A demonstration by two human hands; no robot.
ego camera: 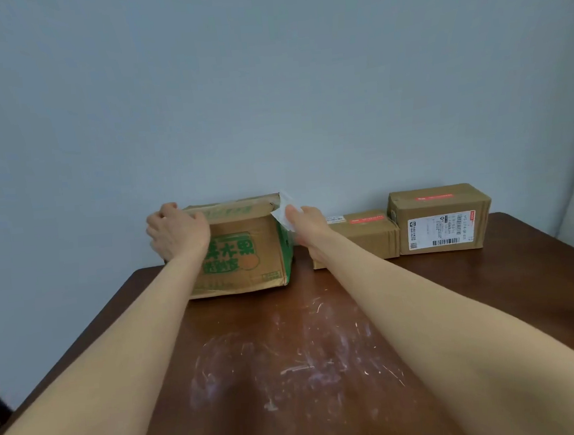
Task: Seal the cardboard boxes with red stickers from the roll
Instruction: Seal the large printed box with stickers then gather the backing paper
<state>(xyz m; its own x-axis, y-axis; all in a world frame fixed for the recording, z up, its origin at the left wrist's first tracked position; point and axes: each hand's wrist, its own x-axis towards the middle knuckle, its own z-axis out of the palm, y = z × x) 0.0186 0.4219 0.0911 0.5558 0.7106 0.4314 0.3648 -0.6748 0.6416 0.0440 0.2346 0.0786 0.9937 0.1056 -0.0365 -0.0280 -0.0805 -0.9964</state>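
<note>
you get soft, even, dim light; faint sheen on the counter (289,354), slight blur, edges bowed outward.

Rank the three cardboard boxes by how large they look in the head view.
1. Green-printed box
2. Labelled box, far right
3. Middle box, partly hidden
All sit similarly far away.

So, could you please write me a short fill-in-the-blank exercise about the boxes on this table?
The big box bears ____ print.
The right hand holds a ____ scrap at that box's top right corner.
To its right stand ____ smaller boxes, each with a red sticker on top.
Missing words: green; white; two.
</note>
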